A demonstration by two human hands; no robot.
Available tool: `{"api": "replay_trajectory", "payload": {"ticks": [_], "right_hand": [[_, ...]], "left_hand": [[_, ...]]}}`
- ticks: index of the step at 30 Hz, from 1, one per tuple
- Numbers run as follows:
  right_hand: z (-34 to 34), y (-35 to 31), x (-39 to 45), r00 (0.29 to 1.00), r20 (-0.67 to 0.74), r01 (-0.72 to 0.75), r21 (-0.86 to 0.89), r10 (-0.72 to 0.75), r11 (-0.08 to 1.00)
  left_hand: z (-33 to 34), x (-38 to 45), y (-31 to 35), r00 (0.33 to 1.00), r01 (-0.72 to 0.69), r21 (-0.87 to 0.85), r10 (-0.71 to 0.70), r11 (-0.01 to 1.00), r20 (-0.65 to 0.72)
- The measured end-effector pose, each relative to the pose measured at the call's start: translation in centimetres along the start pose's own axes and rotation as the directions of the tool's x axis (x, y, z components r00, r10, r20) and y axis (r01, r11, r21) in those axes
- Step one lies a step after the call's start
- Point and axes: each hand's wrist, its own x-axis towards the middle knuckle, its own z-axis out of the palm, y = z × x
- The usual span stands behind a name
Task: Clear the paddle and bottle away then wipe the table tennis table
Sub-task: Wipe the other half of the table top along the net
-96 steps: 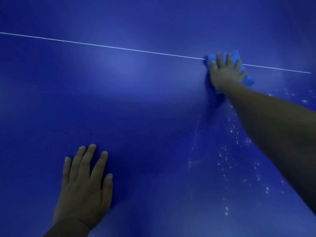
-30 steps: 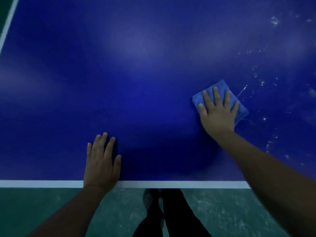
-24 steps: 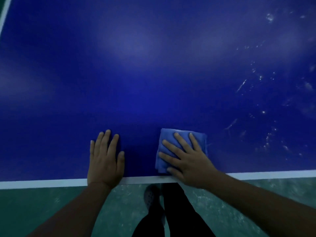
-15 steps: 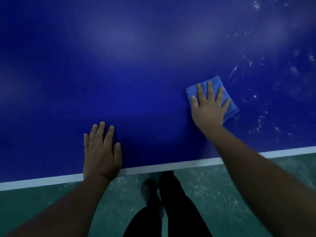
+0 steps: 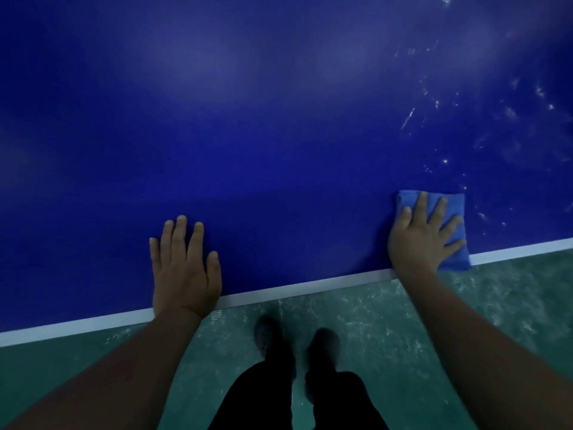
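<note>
The blue table tennis table (image 5: pixel 263 156) fills most of the view, its white end line (image 5: pixel 294 288) running along the near edge. My right hand (image 5: pixel 421 240) presses flat, fingers spread, on a folded blue cloth (image 5: pixel 455 209) at the near edge on the right; the cloth's corner hangs just over the line. My left hand (image 5: pixel 184 268) rests flat on the table by the near edge, fingers straight. White specks and streaks (image 5: pixel 434 103) dot the table's right part. No paddle or bottle is in view.
Below the table edge lies a green mottled floor (image 5: pixel 387 330). My legs in dark trousers and dark shoes (image 5: pixel 269 339) stand close to the table edge between my arms.
My right hand has slid the cloth from further in on the table back and to the right, down to the near edge. My left hand has stayed flat in place.
</note>
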Motion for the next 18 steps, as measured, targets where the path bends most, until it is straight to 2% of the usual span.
{"api": "replay_trajectory", "payload": {"ticks": [1,2,3,4,5,6,7,8,9,10,12,13,14,15,16,17,18], "right_hand": [[0.5,-2.0,-1.3,1.000,-0.005,-0.020,0.011,0.020,1.000],[1.3,-3.9,-3.3,0.999,-0.009,0.051,0.009,-0.051,0.999],[2.3,-5.8,-5.8,0.977,-0.008,0.213,-0.001,-0.213,0.977],[3.3,-7.1,-8.6,0.900,0.010,0.435,-0.034,-0.435,0.900],[4.0,-7.4,-10.9,0.759,0.064,0.652,-0.070,-0.648,0.755],[4.4,-6.7,-11.7,0.614,0.113,0.789,-0.099,-0.781,0.606],[4.1,-5.6,-10.8,0.529,0.149,0.848,-0.107,-0.835,0.519],[3.5,-4.0,-8.5,0.532,0.156,0.846,-0.113,-0.832,0.520],[2.7,-2.0,-5.9,0.609,0.130,0.793,-0.136,-0.783,0.594],[1.9,0.2,-3.0,0.718,0.091,0.694,-0.159,-0.690,0.702],[-0.4,4.1,2.5,0.930,0.052,0.367,-0.138,-0.363,0.920],[-1.4,5.1,4.2,0.983,0.030,0.181,-0.079,-0.180,0.980],[-1.9,5.1,4.9,1.000,0.014,0.025,-0.026,-0.025,0.999],[-1.8,4.3,4.7,0.998,0.004,-0.062,-0.003,0.062,0.998],[-1.3,2.8,3.5,0.998,0.002,-0.059,-0.006,0.059,0.998],[-0.6,1.3,1.7,0.999,-0.001,0.041,-0.012,-0.041,0.999],[0.4,-0.2,-0.7,0.974,-0.003,0.224,-0.027,-0.225,0.974]], "left_hand": [[0.0,0.0,0.0,1.000,-0.003,0.001,0.003,1.000,0.000],[0.1,0.0,0.0,1.000,-0.006,0.004,0.006,1.000,-0.002],[0.1,-0.1,0.0,1.000,-0.007,0.008,0.007,1.000,-0.005],[0.1,-0.1,0.0,1.000,-0.006,0.014,0.006,1.000,-0.008],[0.1,0.0,0.0,1.000,-0.004,0.018,0.004,1.000,-0.011],[0.1,-0.1,0.0,1.000,-0.005,0.022,0.005,1.000,-0.013],[0.2,-0.1,0.0,1.000,-0.007,0.024,0.007,1.000,-0.015],[0.2,-0.1,0.0,1.000,-0.008,0.026,0.008,1.000,-0.016],[0.2,-0.1,-0.1,1.000,-0.007,0.029,0.008,1.000,-0.013],[0.2,0.0,-0.1,1.000,-0.008,0.032,0.008,0.999,-0.008],[0.3,-0.1,-0.1,1.000,-0.012,0.037,0.012,0.999,0.002],[0.2,-0.1,-0.1,1.000,-0.013,0.038,0.012,0.999,0.004],[0.2,-0.1,0.0,1.000,-0.011,0.040,0.011,0.999,0.006],[0.2,-0.1,0.0,1.000,-0.009,0.043,0.009,0.999,0.006],[0.1,-0.1,0.1,1.000,-0.008,0.045,0.008,0.999,0.001],[0.1,-0.1,0.2,1.000,-0.010,0.045,0.010,0.999,-0.007],[0.1,-0.2,0.2,1.000,-0.014,0.046,0.014,0.999,-0.016]]}}
